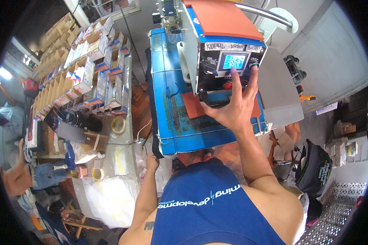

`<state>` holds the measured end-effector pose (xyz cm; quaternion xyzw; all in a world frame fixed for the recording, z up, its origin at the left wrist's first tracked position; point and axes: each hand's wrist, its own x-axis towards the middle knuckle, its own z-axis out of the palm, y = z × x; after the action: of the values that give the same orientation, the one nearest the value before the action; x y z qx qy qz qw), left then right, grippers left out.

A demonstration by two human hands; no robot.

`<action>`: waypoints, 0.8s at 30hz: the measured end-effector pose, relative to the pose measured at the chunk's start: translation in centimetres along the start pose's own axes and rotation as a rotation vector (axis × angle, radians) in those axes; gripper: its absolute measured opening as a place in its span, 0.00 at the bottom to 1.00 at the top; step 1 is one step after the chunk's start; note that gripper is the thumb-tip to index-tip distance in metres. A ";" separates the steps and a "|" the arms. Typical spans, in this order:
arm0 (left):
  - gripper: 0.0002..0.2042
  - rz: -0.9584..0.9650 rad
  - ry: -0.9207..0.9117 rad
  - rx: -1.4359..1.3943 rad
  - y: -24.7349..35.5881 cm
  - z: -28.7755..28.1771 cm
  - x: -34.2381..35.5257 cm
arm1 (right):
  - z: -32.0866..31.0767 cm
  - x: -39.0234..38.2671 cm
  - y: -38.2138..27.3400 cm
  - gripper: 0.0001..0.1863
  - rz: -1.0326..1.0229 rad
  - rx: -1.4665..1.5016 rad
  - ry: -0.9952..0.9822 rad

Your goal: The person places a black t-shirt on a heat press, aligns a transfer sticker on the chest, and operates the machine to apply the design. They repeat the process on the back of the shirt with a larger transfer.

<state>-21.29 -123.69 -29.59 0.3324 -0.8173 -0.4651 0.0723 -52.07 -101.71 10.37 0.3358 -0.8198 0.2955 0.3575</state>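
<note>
My right hand (237, 108) reaches up to the control box (208, 57) of a heat press. Its fingers are spread, with one fingertip just below the lit blue display (234, 62) and another at the small knob (254, 64) on the right. The thumb stretches out to the left near the black handle, and nothing is held. A larger black dial (209, 67) and a red button (228, 86) sit on the same panel. Low at my left side, my left hand (152, 162) is closed in a loose fist beside the blue table's (184, 141) near corner, with nothing showing in it.
Orange pads lie on top of the press (225, 20) and beneath it. A grey panel (280, 90) stands right of it. To the left, a bench carries cardboard bins (81, 73) and tape rolls (118, 124). Another person's arm (18, 167) shows far left. A black bag (315, 167) stands right.
</note>
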 end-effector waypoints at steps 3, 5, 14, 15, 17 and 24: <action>0.13 -0.027 -0.263 0.174 -4.1 2.3 -3.5 | 0.6 -0.2 -1.4 0.65 -0.016 -0.016 0.009; 0.15 -0.019 -0.393 0.269 -7.3 4.0 -5.9 | 0.3 -0.5 -2.0 0.62 0.017 0.011 -0.020; 0.17 -0.848 -0.280 0.133 -7.5 8.0 -19.9 | 0.6 -1.1 -2.1 0.12 -0.246 0.316 0.013; 0.18 -0.748 -0.118 0.032 -6.4 8.3 -20.9 | 1.2 -1.2 -2.0 0.09 -0.350 0.145 0.002; 0.20 -0.492 0.237 -0.118 -4.3 9.4 -22.4 | 2.1 -1.2 -1.6 0.09 -0.363 0.148 0.009; 0.28 -0.716 -0.093 0.042 -0.1 12.0 -22.9 | 1.4 -1.4 -1.3 0.09 -0.434 0.198 0.067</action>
<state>-8.70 -101.21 -31.99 0.5773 -0.6611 -0.4586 -0.1393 -50.92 -103.07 8.79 0.5273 -0.6834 0.3016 0.4049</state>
